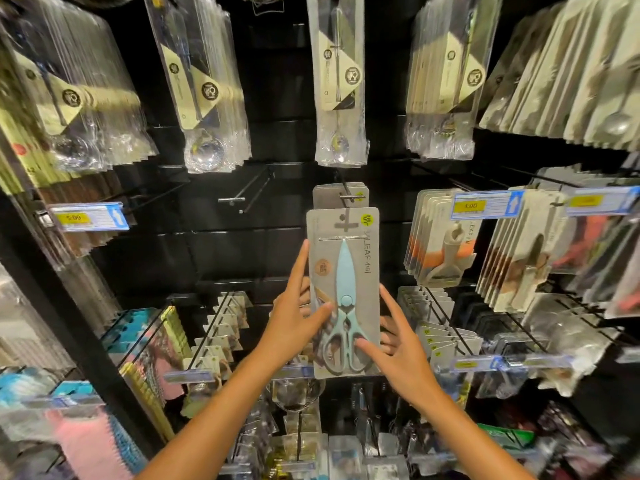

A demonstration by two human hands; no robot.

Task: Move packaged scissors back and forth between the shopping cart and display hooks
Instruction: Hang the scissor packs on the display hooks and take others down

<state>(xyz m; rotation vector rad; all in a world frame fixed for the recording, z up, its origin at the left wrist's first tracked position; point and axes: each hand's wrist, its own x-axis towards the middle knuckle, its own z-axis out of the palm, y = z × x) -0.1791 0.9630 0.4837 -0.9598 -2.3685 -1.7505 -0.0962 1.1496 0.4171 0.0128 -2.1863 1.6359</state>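
Observation:
A grey card pack of light-blue scissors [346, 271] is held upright in front of the black display wall. My left hand [294, 317] grips its left edge, forefinger stretched up along the side and thumb on the front. My right hand [398, 344] holds the lower right edge, thumb on the scissor handles. Just above and behind the pack, another grey scissors pack [329, 197] hangs on a display hook [349, 197]. The held pack's hang slot sits a little below that hook's tip. The shopping cart is out of view.
An empty hook [239, 199] juts out to the left. Packaged spoons [341, 98] hang above, with more cutlery packs to both sides. Kitchen tool packs [440, 247] hang at the right behind price tags [485, 204]. Lower rows of hooks hold small packs.

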